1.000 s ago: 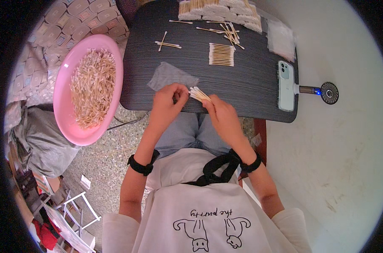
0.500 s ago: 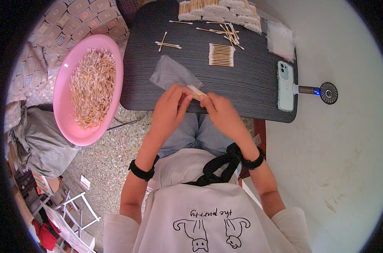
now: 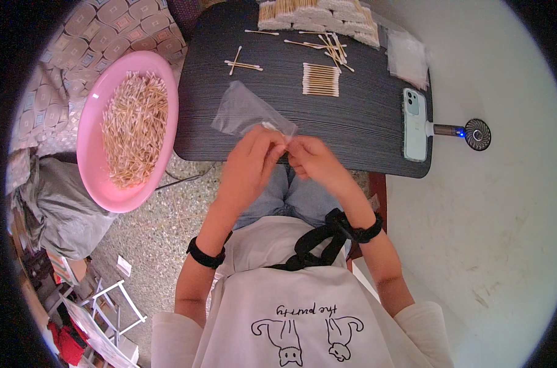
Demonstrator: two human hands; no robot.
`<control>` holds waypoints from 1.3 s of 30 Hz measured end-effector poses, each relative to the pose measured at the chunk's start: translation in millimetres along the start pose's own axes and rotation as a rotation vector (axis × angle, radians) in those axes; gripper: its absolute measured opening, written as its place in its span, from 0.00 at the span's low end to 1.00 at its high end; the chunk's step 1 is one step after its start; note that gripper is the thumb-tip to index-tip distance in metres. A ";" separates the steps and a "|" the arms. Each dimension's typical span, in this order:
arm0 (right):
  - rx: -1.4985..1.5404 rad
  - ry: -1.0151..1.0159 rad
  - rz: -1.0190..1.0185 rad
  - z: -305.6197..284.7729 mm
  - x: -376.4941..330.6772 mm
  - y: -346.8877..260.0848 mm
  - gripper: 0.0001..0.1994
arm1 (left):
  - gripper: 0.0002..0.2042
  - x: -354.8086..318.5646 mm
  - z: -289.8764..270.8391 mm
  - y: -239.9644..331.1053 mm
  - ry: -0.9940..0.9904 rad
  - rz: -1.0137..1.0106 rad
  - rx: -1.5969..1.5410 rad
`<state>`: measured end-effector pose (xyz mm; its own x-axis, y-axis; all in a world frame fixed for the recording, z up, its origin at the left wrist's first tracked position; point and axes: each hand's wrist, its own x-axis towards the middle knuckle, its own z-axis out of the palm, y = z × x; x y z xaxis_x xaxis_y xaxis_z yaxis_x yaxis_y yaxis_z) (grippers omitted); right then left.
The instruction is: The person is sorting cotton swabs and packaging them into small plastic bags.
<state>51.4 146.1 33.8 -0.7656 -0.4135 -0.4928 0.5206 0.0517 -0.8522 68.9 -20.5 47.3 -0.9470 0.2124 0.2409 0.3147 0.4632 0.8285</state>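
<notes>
Above the near edge of the table, my left hand is closed on a clear plastic bag, which fans out beyond my fingers to the left. White cotton tips show at the bag near my left fingertips; the rest of those cotton swabs is hidden by my hand. My right hand pinches at the bag's right end, its fingers curled and touching the left ones. Farther back lies a neat row of cotton swabs, with two crossed swabs left of it.
A pink basin heaped with loose cotton swabs stands left of the dark table. Stacked swab bundles and scattered swabs lie at the back. On the right are clear bags, a phone and a small fan.
The swabs that stuck out between my hands are now mostly out of sight at the bag. My right hand has shifted slightly left and curled its fingers; the bag has spread upward.
</notes>
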 end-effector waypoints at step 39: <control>-0.954 0.278 -0.526 0.0 -27.8 -28.6 0.15 | 0.06 13.2 -18.7 12.2 -0.004 0.125 0.227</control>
<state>57.7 156.1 71.9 -0.9244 -0.3785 0.0475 -0.3034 0.6541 -0.6929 59.1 -28.1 70.1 -0.8995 0.2837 0.3322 0.4365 0.6138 0.6578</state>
